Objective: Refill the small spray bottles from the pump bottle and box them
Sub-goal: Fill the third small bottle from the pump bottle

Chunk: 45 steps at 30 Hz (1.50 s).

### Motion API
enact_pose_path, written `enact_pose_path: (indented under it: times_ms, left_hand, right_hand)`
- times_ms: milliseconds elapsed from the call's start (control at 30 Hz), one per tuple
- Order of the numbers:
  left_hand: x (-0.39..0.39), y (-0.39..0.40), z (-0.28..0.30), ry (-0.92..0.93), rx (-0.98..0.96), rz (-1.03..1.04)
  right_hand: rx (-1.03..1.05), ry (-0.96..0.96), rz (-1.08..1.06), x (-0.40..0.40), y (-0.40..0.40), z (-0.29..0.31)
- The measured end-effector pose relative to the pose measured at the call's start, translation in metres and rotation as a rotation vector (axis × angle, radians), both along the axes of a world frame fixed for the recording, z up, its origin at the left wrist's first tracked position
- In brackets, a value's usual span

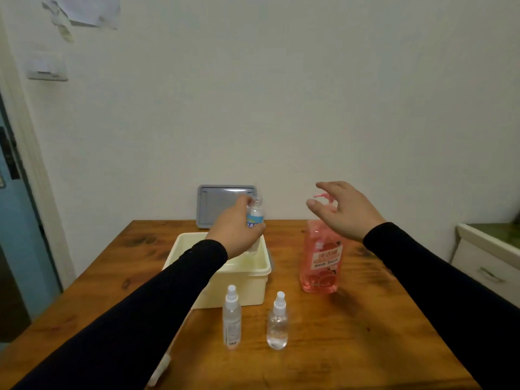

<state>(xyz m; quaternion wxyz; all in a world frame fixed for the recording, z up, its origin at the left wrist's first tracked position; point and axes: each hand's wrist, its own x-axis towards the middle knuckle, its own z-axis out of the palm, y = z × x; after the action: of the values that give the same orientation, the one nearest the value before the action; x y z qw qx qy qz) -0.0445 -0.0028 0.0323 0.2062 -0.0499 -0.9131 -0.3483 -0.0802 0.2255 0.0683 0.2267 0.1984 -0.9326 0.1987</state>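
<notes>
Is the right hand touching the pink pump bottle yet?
Cannot tell. In the head view the open right hand overlaps the pump head of the pink pump bottle, fingers spread, but depth is unclear, so neither contact nor a gap shows plainly.

Plain white wall (309,94), wooden table (351,333), white cabinet (486,266)

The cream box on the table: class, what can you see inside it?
The cream box shows bare pale floor inside. The left hand holds a blue-labelled bottle above its far corner. The left forearm covers the box's left part, so anything there cannot be seen.
</notes>
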Motion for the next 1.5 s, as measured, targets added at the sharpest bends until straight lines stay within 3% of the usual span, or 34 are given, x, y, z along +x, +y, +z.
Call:
enact_pose_path:
  times_ms: [367, 767, 1033, 1500]
  left_hand:
    - [-0.06, 0.047, -0.002, -0.019, -0.121, -0.154]
    - [-0.1, 0.075, -0.006, 0.015, -0.181, -0.201]
    - [-0.107, 0.079, 0.0, 0.03, -0.201, -0.235]
    - [-0.111, 0.087, -0.014, 0.015, -0.208, -0.234]
  right_hand:
    - [-0.11, -0.043, -0.104, -0.054, 0.025, 0.02]
    - [-0.299, -0.351, -0.111, -0.094, 0.006, 0.025]
    - [-0.185, -0.586, -0.174, -0.108, -0.003, 0.024]
    - [-0.267, -0.638, -0.117, -0.112, -0.003, 0.002]
